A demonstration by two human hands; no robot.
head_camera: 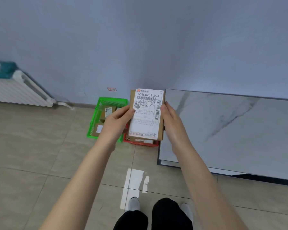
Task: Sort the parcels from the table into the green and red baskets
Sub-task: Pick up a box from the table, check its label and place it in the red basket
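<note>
— Where is the parcel (146, 115)?
— In the air, label facing the camera, covering most of the red basket (140, 143). The green basket (96, 120) is to its left and the table (231, 130) to its right.
— And the fingers?
— The left hand (116, 120) grips the left edge, with its thumb on the label and its fingers behind. The right hand (171, 120) clasps the right edge, thumb along the side, fingers hidden behind the box.

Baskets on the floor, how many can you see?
2. The green basket stands on the floor. The red basket sits right beside it, next to the table, mostly hidden behind the held parcel.
</note>
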